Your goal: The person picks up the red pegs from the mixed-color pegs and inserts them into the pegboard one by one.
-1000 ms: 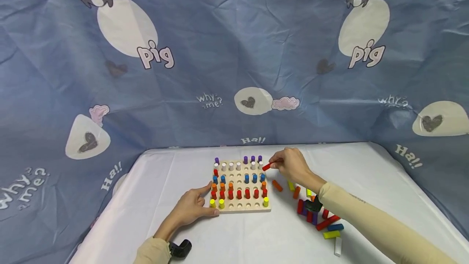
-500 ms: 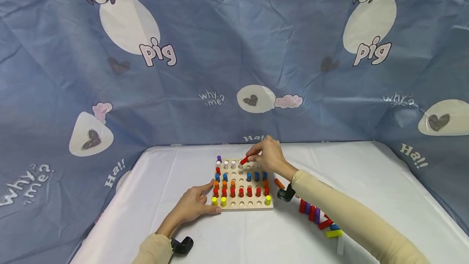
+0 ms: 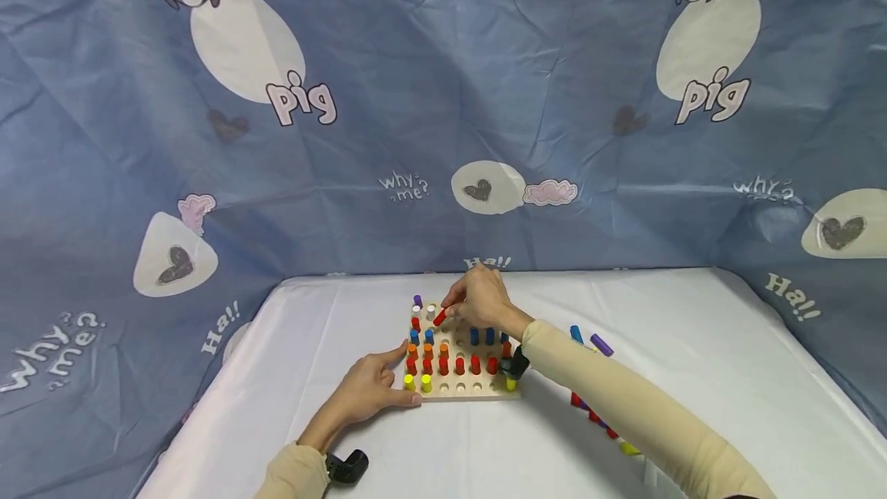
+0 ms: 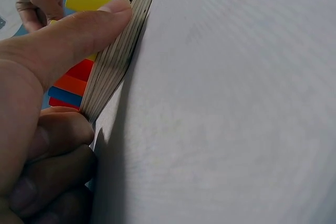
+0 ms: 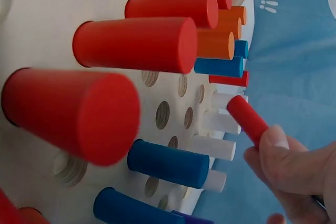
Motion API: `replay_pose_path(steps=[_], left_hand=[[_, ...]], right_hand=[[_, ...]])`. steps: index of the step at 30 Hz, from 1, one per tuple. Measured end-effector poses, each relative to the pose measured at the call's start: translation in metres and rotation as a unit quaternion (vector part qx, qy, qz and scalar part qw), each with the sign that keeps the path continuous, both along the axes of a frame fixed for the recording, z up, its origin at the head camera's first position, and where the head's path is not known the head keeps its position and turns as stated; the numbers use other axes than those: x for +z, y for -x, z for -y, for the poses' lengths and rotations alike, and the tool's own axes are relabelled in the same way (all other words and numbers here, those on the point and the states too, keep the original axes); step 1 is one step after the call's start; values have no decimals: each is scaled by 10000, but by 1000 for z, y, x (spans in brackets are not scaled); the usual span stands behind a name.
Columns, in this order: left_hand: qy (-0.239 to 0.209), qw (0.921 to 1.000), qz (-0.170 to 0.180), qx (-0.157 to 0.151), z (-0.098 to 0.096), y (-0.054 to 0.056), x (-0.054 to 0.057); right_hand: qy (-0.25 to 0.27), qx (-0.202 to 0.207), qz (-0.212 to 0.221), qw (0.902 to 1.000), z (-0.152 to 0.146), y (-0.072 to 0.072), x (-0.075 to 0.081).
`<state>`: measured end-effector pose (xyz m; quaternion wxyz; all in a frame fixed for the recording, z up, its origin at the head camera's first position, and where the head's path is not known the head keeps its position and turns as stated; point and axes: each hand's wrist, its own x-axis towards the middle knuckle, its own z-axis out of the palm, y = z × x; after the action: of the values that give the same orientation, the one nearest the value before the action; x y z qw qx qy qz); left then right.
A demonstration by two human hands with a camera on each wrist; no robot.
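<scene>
A wooden pegboard (image 3: 471, 397) lies on the white table with rows of coloured pegs standing in its holes. My left hand (image 3: 363, 387) holds its near left corner; in the left wrist view the thumb (image 4: 100, 24) presses the layered edge. Over the back left of the board, my right hand (image 3: 483, 300) pinches a red peg (image 5: 249, 119) between thumb and fingers. That peg is tilted, its free end close to the white pegs (image 5: 212, 148) and the row with one red peg (image 3: 416, 325) at the left. The right hand hides part of the back rows.
Loose pegs lie right of the board, partly hidden by the right sleeve (image 3: 624, 399): a blue peg (image 3: 576, 334), a purple peg (image 3: 601, 344), a yellow peg (image 3: 629, 448) and several others. A blue patterned cloth (image 3: 388, 122) hangs behind the table.
My right hand has carried the red peg leftward from beyond the board's right edge to over its back left part. The left hand stays at the corner.
</scene>
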<state>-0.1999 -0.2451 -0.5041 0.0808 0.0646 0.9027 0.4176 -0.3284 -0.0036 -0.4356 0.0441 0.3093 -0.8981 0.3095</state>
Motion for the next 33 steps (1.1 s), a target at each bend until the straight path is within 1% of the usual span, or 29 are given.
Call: replay_pose_path(steps=[4,9,12,17,21,26,33], left_hand=[[84,10000,-4,-1,0,-1,1],[131,9999,-35,30,-1,-1,1],[129,9999,-26,54,-1,-1,1],[125,9999,3,34,0,-1,1],[87,9999,69,40,0,0,3],[114,9999,69,73,-2,1,6],[33,10000,84,26,-2,-1,5]], right_hand=[[-79,107,-123,9998,2,3,-8],[-258,297,-60,9992,6,4,-12],[-269,420,-62,9987,11,4,-14],[-277,502,-182,9982,18,3,-13],[-433,527,-321,9972,20,3,-9],[-573,487,-417,9963,22,3,-7],[-626,571,-332,9959,28,0,-8]])
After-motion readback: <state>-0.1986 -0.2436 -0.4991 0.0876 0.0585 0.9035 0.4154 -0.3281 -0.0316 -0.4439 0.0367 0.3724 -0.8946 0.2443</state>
